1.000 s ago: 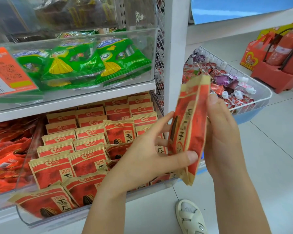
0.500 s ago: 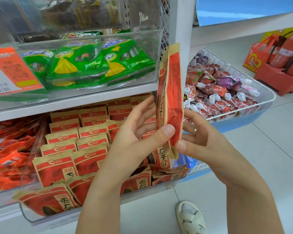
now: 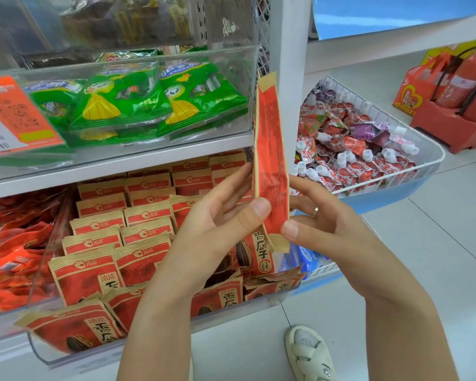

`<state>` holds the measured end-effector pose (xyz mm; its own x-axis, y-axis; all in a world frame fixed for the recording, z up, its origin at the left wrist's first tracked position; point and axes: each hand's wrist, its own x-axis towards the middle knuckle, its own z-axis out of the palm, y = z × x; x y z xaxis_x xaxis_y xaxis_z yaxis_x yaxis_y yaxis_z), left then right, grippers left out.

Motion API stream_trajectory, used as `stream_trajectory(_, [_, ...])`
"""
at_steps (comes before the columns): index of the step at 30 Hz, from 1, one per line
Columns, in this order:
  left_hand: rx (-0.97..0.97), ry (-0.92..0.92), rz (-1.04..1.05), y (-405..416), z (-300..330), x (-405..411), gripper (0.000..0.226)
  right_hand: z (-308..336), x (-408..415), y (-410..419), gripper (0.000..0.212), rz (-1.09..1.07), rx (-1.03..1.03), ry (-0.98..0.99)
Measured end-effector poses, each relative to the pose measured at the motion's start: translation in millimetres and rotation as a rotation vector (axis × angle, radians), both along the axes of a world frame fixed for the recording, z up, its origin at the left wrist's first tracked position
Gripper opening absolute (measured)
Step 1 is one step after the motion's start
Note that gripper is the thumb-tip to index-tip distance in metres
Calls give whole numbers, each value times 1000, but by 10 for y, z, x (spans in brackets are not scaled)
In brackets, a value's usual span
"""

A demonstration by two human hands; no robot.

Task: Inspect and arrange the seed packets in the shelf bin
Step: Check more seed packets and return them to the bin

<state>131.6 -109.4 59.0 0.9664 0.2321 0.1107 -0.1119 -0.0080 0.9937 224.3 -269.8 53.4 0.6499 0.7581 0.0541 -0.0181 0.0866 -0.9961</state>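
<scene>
A red-and-tan seed packet (image 3: 271, 160) stands upright and edge-on in front of the shelf post. My left hand (image 3: 220, 224) pinches its lower part, thumb on the near face and fingers behind. My right hand (image 3: 319, 229) pinches the packet's bottom corner from the right, a ring on one finger. Below them a clear shelf bin (image 3: 154, 345) holds several rows of matching red-and-tan seed packets (image 3: 116, 243), some leaning loosely at the front right.
A clear bin of green snack packets (image 3: 149, 105) sits on the shelf above. Red foil packets (image 3: 14, 251) fill the bin to the left. A white wire basket (image 3: 429, 166) of pouch drinks stands right of the post. Red fire extinguishers (image 3: 470, 78) are far right. My sandalled foot (image 3: 308, 356) is below.
The packet went from tilted with its face partly showing to upright and edge-on. My right hand dropped from behind its upper part to pinch the bottom corner.
</scene>
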Motion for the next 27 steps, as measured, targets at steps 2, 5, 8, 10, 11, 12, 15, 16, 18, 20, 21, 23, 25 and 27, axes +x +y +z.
stream_trajectory(2, [27,-7,-26,-32,43,-12,55,-9,1,15,76,-21,-17,-26])
stream_trajectory(5, [30,1,-27,-43,73,-43,41,-7,8,13,77,-68,-48,-99])
stream_trajectory(8, [-49,22,-22,-6,54,-69,30,-6,36,-16,65,-130,32,-105])
stream_trajectory(10, [-145,28,-33,24,25,-81,35,-18,66,-26,58,-218,76,-75])
stream_trajectory(11, [-181,29,-52,33,16,-84,34,-23,78,-26,55,-256,94,-38])
stream_trajectory(12, [-203,36,-71,38,14,-87,33,-33,87,-24,52,-267,103,-3])
stream_trajectory(15, [-164,86,-84,34,16,-62,28,-42,77,1,51,-204,79,48])
stream_trajectory(16, [-157,99,-54,32,14,-46,25,-47,76,9,54,-191,71,48])
stream_trajectory(18, [-156,106,35,21,25,-19,33,-61,77,16,62,-189,24,19])
stream_trajectory(20, [-135,98,93,7,42,-12,34,-74,68,20,61,-166,-33,-26])
stream_trajectory(21, [-112,88,108,-3,54,-17,32,-71,58,23,58,-136,-53,-41])
stream_trajectory(23, [-73,84,105,-18,73,-30,34,-59,33,34,50,-82,-45,-43])
stream_trajectory(25, [-44,116,72,-22,73,-39,35,-15,-4,49,33,-107,31,18])
stream_trajectory(27, [-29,159,29,-20,53,-46,34,23,-31,61,23,-181,91,59])
